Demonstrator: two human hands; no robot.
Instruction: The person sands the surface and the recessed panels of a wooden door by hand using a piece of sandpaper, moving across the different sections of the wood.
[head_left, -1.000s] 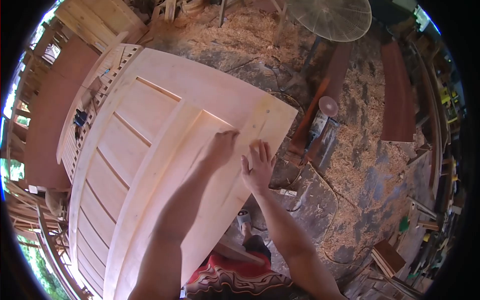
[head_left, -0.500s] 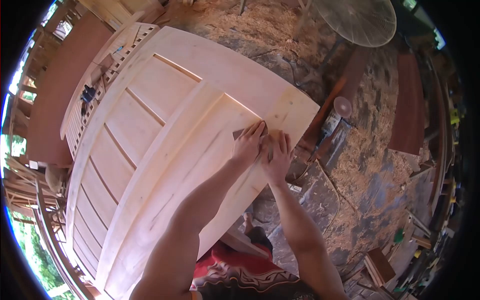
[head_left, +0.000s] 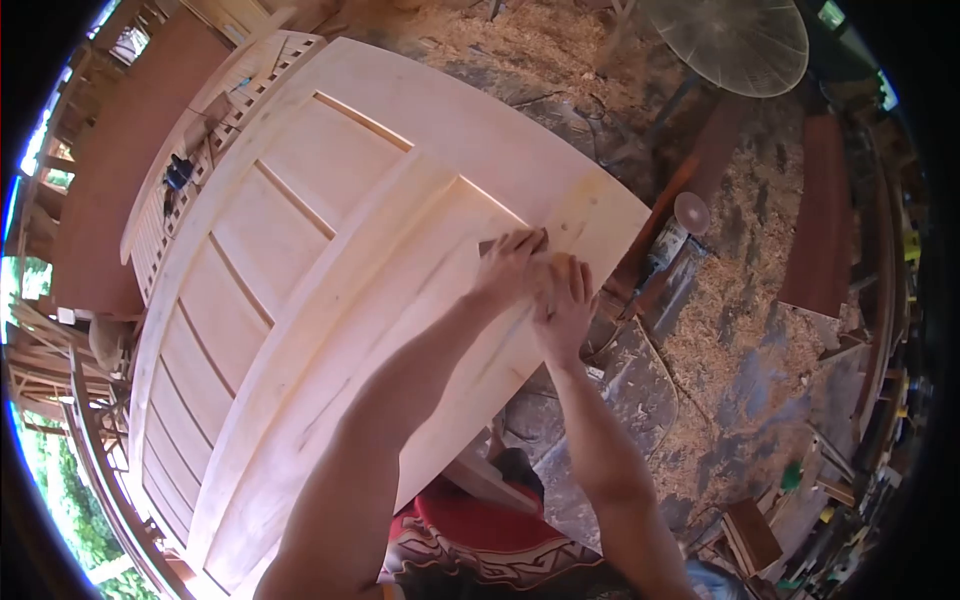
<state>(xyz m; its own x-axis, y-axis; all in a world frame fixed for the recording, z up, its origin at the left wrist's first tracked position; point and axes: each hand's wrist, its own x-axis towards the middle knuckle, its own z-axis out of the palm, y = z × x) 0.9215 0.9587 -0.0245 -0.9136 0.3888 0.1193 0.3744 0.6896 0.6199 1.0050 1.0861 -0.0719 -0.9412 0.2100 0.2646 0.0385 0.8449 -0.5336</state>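
A large pale wooden panel (head_left: 400, 255) with recessed sections lies in front of me, like a door or bed headboard. My left hand (head_left: 510, 268) presses a small brown piece, apparently sandpaper (head_left: 487, 247), against its surface near a recess edge. Part of that piece is hidden under the fingers. Close beside it, my right hand (head_left: 566, 308) rests on the panel with its fingers stretched out and slightly apart. The two hands nearly touch, and the contact between their fingertips is hard to make out.
An angle grinder with a round disc (head_left: 691, 213) stands right of the panel's corner. Beyond it a reddish board (head_left: 818, 220) lies on the shaving-strewn floor (head_left: 735, 300). A large fan (head_left: 735, 40) is at the top. A dark power tool (head_left: 178, 172) sits on slatted wood at left.
Both hands have shifted slightly along the panel, with the left fingers now more bent over the brown piece. The whole view has moved a little as my head turned.
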